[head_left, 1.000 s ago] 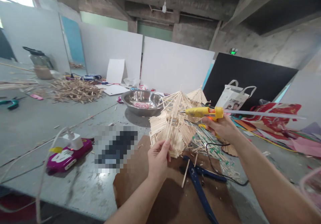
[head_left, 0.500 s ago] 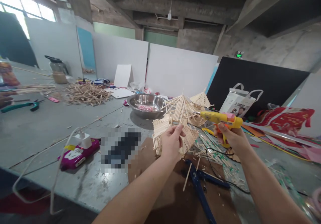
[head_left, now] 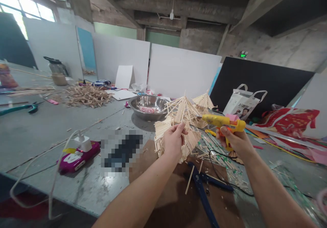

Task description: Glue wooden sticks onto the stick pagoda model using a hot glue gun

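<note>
A model pavilion built of thin wooden sticks stands in front of me, with a pointed roof above spread lower roof panels. My left hand is at its front, thumb and fingers pinched together against the lower roof. Whatever lies between those fingertips is too small to make out. My right hand grips a yellow glue gun by its handle, its nozzle pointing left, close to the right side of the pointed roof. Below lies a brown board with blue-handled cutters and loose sticks on it.
A steel bowl stands behind the model, beside a second stick roof. A purple power strip and a blurred dark object lie left. Sticks in clear wrapping and the gun's black cord spread right. A stick pile sits farther back.
My view has shifted slightly, so things sit a little further left. Both hands keep nearly the same places. Another person's hand at the far left edge has gone out of view.
</note>
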### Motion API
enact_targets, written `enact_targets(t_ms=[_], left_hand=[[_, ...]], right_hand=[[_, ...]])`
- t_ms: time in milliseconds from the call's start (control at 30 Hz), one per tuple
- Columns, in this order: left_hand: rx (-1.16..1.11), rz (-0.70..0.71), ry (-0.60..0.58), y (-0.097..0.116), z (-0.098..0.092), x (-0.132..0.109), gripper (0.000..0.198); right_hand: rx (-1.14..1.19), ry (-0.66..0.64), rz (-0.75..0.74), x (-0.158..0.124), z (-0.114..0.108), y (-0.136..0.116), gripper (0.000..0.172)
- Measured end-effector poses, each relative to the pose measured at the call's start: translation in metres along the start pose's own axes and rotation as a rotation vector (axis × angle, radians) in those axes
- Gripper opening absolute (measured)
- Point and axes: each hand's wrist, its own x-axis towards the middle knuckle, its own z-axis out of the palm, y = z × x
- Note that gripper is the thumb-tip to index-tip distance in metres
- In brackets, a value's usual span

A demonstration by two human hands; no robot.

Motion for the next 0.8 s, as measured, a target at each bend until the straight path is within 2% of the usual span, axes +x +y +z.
enact_targets(t_ms=[200, 400, 600, 800], left_hand=[[0.002, 0.015, 0.009, -0.001, 0.000, 0.003, 0.027], [-0.020, 0.006, 0.005, -0.004, 0.000, 0.005, 0.027], [-0.031, 0.002, 0.008, -0.004, 0.001, 0.005, 0.028], [-0.029, -0.009, 0.014, -0.003, 0.001, 0.005, 0.028]], right_hand=[[-0.032, -0.017, -0.017, 0.001, 0.000, 0.002, 0.032], [-0.044, 0.024, -0.040, 0.006, 0.007, -0.005, 0.030], [-0.094, 0.063, -0.082, 0.025, 0.023, -0.010, 0.032], [-0.095, 0.044, -0.077, 0.043, 0.036, -0.008, 0.035]])
